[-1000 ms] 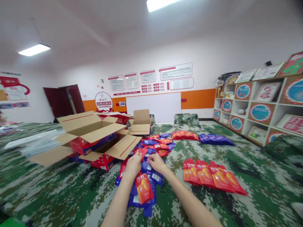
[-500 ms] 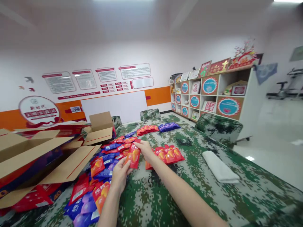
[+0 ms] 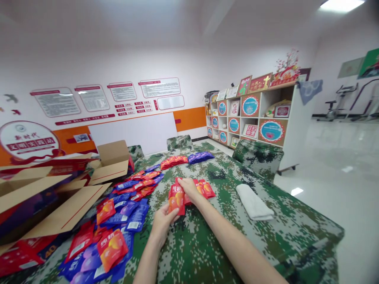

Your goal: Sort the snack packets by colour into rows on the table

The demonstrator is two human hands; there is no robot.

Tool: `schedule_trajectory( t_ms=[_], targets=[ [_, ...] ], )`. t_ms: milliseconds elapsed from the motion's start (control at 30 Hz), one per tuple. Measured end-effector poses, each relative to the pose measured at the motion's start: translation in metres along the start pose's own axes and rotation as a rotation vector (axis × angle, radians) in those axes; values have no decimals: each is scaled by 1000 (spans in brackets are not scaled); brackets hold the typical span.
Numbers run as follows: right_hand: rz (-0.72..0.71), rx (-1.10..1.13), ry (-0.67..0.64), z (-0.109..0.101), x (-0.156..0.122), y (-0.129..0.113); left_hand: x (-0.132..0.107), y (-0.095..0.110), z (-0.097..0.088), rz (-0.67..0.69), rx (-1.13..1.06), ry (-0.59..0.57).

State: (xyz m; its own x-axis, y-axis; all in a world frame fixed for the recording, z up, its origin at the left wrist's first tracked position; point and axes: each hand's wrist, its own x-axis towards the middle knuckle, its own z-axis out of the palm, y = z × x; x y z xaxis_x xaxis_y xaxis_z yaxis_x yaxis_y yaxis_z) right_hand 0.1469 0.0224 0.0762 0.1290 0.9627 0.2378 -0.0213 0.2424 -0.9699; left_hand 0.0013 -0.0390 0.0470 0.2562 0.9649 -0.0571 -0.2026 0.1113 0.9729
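A red pouch with orange fruit printed on it (image 3: 177, 199) is held upright between both hands over the table. My left hand (image 3: 164, 223) pinches its lower edge, thumb on the front. My right hand (image 3: 189, 188) grips its top edge. Just behind and right of it lies a row of similar red pouches (image 3: 207, 189), partly covered by my right hand and the held pouch. To the left spreads a loose pile of red pouches (image 3: 112, 248) and purple-blue pouches (image 3: 137, 216).
Open cardboard boxes (image 3: 71, 209) crowd the left side. Farther back lie a row of red pouches (image 3: 174, 161) and a row of purple pouches (image 3: 200, 157). A folded white cloth (image 3: 254, 203) rests at right on the camouflage tablecloth (image 3: 225, 236). Covered chairs (image 3: 259, 157) surround the table.
Both hands have carried the red pouch away from the pile, rightward to the front of the row of red pouches. The view has turned somewhat to the right.
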Motion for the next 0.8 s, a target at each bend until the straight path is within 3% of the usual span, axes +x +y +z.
schedule_trajectory(
  t_ms=[200,367,500,667,800],
  targets=[
    [-48,-40,58,4,4,18,-1,-9,1,-14,25,53],
    [-150,-73,-71,-13,7,19,-1,-7,11,17,-25,35],
    [-120,-50,7,-57,18,13,15,1,37,188,128,-138],
    [30,-168,195,-135,33,23,41,0,64,553,727,-47],
    [156,-250,275,-176,35,43,51,-11,81,643,1050,-120]
  ],
)
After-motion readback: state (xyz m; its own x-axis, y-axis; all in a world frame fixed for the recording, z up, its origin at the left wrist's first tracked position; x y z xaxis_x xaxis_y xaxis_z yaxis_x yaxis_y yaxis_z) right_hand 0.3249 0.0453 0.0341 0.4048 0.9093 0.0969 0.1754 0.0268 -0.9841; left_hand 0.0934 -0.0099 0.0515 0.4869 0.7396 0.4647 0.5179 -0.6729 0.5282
